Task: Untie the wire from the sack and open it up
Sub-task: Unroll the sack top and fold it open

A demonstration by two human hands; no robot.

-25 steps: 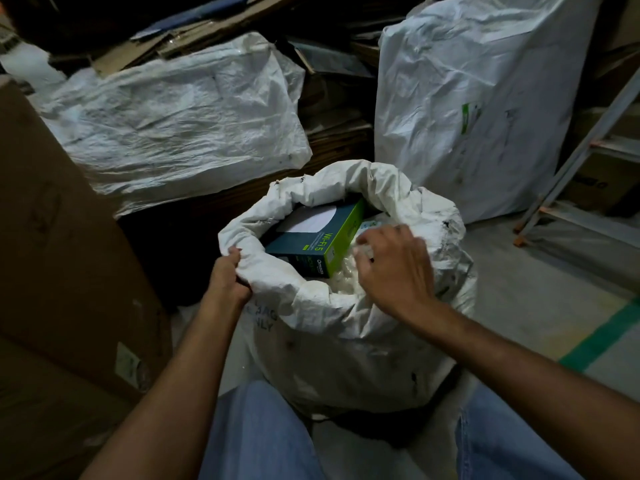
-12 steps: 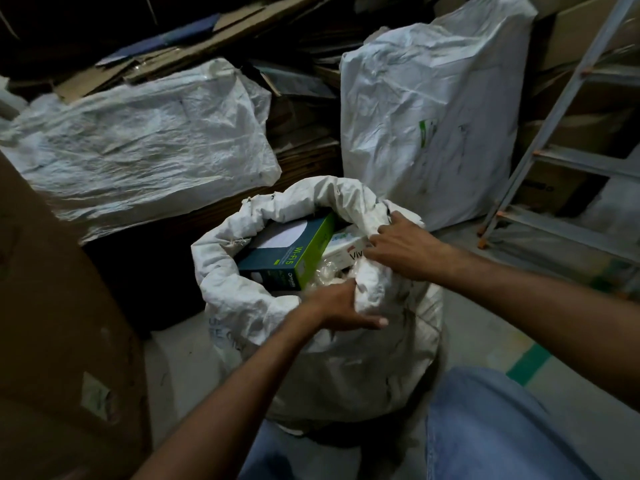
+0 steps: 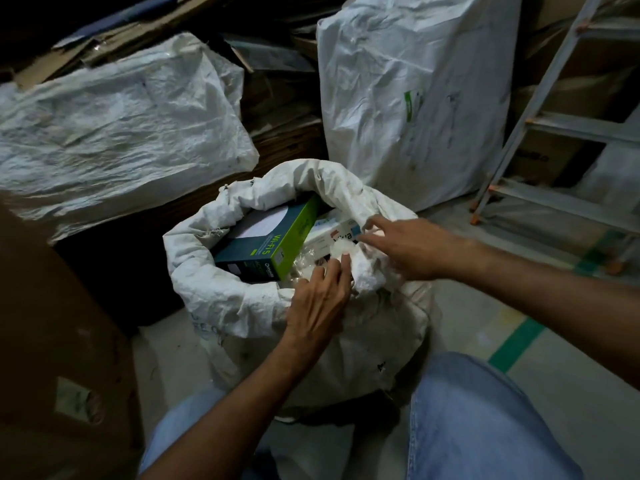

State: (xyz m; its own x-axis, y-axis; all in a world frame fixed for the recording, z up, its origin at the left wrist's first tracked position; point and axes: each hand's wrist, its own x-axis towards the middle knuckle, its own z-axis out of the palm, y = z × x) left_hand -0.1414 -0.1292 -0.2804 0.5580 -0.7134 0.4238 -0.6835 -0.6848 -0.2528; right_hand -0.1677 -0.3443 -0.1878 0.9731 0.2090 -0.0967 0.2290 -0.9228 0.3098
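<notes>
The white woven sack (image 3: 242, 306) stands on the floor between my knees, its mouth open and its rim rolled outward. Inside lie a dark blue and green box (image 3: 273, 244) and a white box (image 3: 332, 233), with crumpled clear plastic beside them. My left hand (image 3: 318, 303) rests on the near rim, its fingers reaching inside and its thumb pressing a bunched fold of fabric (image 3: 367, 271). My right hand (image 3: 408, 247) hovers over the right side of the rim, fingers spread and touching that same fold. No wire is visible.
A full white sack (image 3: 114, 126) lies at the left and another (image 3: 415, 98) stands behind. A large cardboard box (image 3: 52, 323) is close on my left. A metal ladder (image 3: 540, 109) leans at the right, with green floor tape (image 3: 516, 344) below it.
My left hand went from the rim's left side to the near right part. My right hand loosened its hold and spread its fingers. The view shifted, showing more of the ladder.
</notes>
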